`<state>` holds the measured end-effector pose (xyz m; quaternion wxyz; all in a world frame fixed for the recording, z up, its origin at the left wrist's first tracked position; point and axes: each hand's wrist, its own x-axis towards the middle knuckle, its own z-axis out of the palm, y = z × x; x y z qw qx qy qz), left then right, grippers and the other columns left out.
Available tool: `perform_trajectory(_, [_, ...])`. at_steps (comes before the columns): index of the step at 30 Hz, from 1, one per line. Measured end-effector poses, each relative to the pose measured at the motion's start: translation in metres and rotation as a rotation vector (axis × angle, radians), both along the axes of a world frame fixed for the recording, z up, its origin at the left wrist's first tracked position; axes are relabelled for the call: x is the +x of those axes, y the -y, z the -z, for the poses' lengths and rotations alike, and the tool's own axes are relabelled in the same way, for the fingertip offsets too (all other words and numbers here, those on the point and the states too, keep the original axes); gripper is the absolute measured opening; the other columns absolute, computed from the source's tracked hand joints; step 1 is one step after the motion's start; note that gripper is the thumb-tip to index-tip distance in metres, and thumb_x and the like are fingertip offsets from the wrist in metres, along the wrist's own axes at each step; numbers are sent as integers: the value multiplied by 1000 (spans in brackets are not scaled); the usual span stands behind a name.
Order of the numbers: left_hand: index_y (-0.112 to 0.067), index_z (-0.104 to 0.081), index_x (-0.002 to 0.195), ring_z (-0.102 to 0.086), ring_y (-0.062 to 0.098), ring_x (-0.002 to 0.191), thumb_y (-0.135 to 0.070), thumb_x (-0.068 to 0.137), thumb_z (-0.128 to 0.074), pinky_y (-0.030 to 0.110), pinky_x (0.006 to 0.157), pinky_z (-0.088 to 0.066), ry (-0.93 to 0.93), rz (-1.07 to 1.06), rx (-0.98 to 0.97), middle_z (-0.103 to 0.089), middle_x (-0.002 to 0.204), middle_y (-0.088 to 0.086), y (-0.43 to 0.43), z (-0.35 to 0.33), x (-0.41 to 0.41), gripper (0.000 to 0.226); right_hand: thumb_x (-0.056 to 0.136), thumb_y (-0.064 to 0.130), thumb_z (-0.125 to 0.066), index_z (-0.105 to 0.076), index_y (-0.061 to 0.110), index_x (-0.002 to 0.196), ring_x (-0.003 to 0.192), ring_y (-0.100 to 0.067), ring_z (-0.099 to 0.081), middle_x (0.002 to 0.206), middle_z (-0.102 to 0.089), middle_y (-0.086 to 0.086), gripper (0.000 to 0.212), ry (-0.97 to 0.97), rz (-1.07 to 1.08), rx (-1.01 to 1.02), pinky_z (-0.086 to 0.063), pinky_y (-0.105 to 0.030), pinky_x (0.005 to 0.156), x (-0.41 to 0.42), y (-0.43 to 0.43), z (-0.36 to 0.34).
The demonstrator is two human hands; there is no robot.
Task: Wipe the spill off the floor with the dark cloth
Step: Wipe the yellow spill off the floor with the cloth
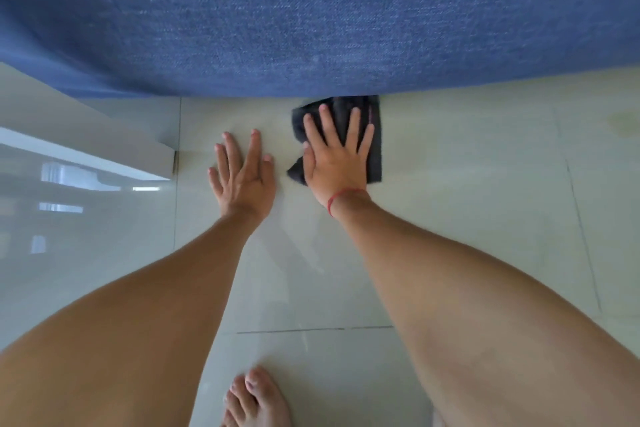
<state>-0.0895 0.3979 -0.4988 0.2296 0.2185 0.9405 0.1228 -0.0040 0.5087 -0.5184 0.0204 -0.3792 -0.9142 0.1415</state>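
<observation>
The dark cloth [374, 149] lies flat on the pale tiled floor [467, 184], its far edge at the foot of a blue fabric surface. My right hand [337, 156], a red string at its wrist, presses flat on the cloth with fingers spread. To its left, my left hand [242, 177] rests palm down on bare tile, fingers apart, holding nothing. A faint yellowish stain [623, 123] shows on the floor far right. No other spill is plain to see.
Blue denim-like upholstery [311, 10] fills the top of the view and overhangs the floor. A glossy white piece of furniture [86, 156] stands at the left. My bare foot [256, 399] is at the bottom, between my arms.
</observation>
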Motion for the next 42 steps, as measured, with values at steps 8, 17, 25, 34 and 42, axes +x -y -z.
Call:
perform_trajectory(8, [-40, 0, 153, 16, 21, 150, -45, 101, -20, 46, 120, 9, 30, -95, -83, 19, 162, 8, 55, -4, 2, 56, 97, 34, -28, -39, 27, 144, 145, -31, -22, 154, -33, 6, 49, 61, -283, -4, -10, -46, 119, 104, -3, -3])
perform_trajectory(17, [-40, -4, 154, 14, 20, 150, -42, 102, -24, 44, 119, 9, 17, -92, -13, 15, 163, 6, 62, 4, 5, 56, 100, 36, -24, -15, 31, 151, 146, -40, 6, 162, -5, 7, 52, 133, 404, -80, 5, -62, 115, 45, -23, -9])
perform_trajectory(25, [-23, -23, 153, -7, 27, 150, -36, 102, -28, 42, 120, -9, -108, -192, 21, -11, 162, 9, 89, -2, -3, 53, 95, 36, -30, -39, 28, 144, 143, -45, -17, 156, -31, 2, 50, 77, -199, -41, -9, -67, 113, -42, 77, -5])
perform_trajectory(34, [-27, 10, 155, 19, 18, 149, -37, 101, -19, 45, 119, 14, 39, -369, -67, 21, 161, 3, 104, 3, -18, 62, 96, 37, -23, -33, 31, 146, 145, -28, -22, 156, -29, 9, 51, 123, -403, 12, -13, -46, 119, 68, 0, -10])
perform_trajectory(42, [-30, 14, 153, 25, 16, 147, -37, 101, -18, 43, 116, 18, 123, -355, -64, 27, 160, 1, 107, 4, -23, 62, 97, 36, -30, -15, 33, 151, 146, -40, 7, 162, -4, 4, 56, 113, 31, -76, 8, -59, 115, -43, 49, -8])
